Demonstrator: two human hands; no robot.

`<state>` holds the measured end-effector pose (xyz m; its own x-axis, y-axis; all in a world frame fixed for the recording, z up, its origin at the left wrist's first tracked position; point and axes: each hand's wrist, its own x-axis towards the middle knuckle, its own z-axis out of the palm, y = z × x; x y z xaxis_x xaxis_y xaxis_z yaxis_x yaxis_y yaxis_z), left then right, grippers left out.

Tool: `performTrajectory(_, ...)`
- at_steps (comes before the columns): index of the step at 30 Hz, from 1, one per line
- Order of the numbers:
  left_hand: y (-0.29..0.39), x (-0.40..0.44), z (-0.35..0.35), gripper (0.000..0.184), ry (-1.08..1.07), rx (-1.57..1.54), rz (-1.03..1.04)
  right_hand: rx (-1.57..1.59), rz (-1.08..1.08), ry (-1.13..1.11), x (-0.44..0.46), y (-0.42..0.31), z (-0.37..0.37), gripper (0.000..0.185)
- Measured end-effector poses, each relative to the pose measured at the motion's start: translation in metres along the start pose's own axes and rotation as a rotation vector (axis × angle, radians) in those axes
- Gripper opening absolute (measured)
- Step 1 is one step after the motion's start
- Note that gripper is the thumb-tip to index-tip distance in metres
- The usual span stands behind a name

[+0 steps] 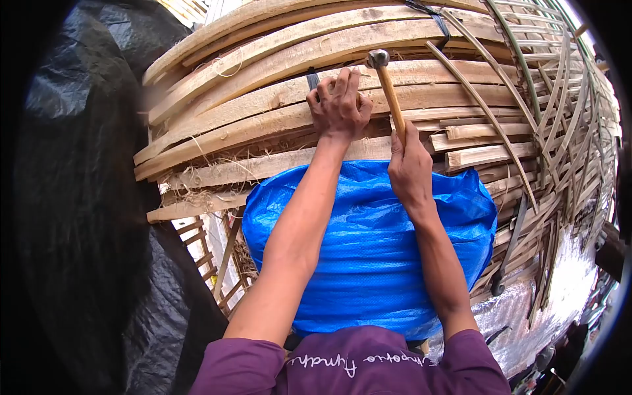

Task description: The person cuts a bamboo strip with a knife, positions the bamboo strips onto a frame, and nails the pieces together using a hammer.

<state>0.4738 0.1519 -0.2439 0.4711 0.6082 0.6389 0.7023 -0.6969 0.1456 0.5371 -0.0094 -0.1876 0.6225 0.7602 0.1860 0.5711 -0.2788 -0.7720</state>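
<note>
My right hand [411, 164] is closed around the wooden handle of a hammer [391, 93]. The hammer's metal head points away from me, above the wooden planks [263, 126]. To its left, my left hand [338, 108] rests on the planks with its fingers bent and drawn together. What those fingers hold, if anything, is too small or hidden to make out. A black strap [313, 78] shows just beyond the left hand's fingers. Beneath my forearms lies a bulging blue plastic sack [368, 243].
Dark plastic sheeting [85, 197] hangs along the left side. Thin split strips [559, 125] crisscross at the right, beside shorter stacked wood pieces [490, 155]. A long dark tool [511, 247] leans at the lower right. Wood shavings [197, 176] cling between planks on the left.
</note>
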Motion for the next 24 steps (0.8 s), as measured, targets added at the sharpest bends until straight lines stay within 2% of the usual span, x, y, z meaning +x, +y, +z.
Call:
performTrajectory(4, 0.001, 0.001, -0.002, 0.053, -0.025, -0.012, -0.003, -0.061, -0.023, -0.053, 0.003, 0.005, 0.001, 0.032)
performTrajectory(9, 0.000, 0.001, -0.002, 0.056, -0.046, -0.010, -0.003, 0.051, -0.094, 0.109, 0.002, -0.020, -0.008, 0.032)
performTrajectory(19, -0.002, 0.001, -0.002, 0.058, -0.074, -0.030, 0.014, -0.002, -0.048, 0.059, 0.005, -0.006, -0.002, 0.028)
performTrajectory(24, -0.003, 0.002, 0.002, 0.059, -0.017, 0.028, 0.046, 0.050, -0.066, 0.088, 0.007, -0.015, -0.006, 0.028)
